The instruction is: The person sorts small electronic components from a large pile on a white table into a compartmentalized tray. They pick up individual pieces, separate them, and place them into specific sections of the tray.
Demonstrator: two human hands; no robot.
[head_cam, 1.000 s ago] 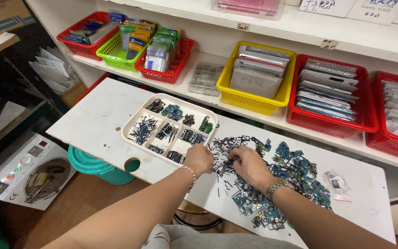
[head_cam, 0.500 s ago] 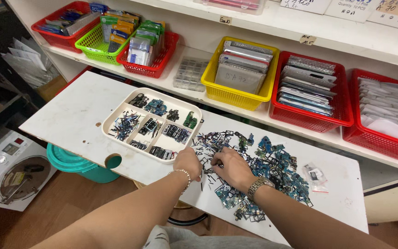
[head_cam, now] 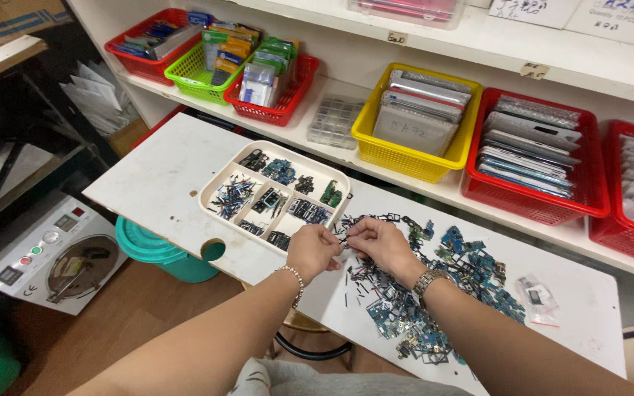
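My left hand (head_cam: 311,251) and my right hand (head_cam: 377,242) meet fingertip to fingertip over the white board (head_cam: 163,176), pinching a small dark part (head_cam: 343,240) between them. Just left of them sits a cream sorting tray (head_cam: 214,183) with several compartments holding small dark and blue electronic parts. To the right spreads a loose pile of small parts (head_cam: 442,293), dark metal frames and blue flex pieces. I wear a bead bracelet on the left wrist and a metal watch on the right.
Red (head_cam: 277,114), green (head_cam: 185,77), yellow (head_cam: 412,165) and red (head_cam: 544,205) baskets line the shelf behind the board. A clear compartment box (head_cam: 334,121) sits between them. A teal bin (head_cam: 159,253) and a white machine (head_cam: 45,257) stand lower left. A small plastic bag (head_cam: 537,297) lies at the board's right.
Both hands have lifted slightly from the pile and come together, fingertips now pinching one small part. The view has shifted a little.
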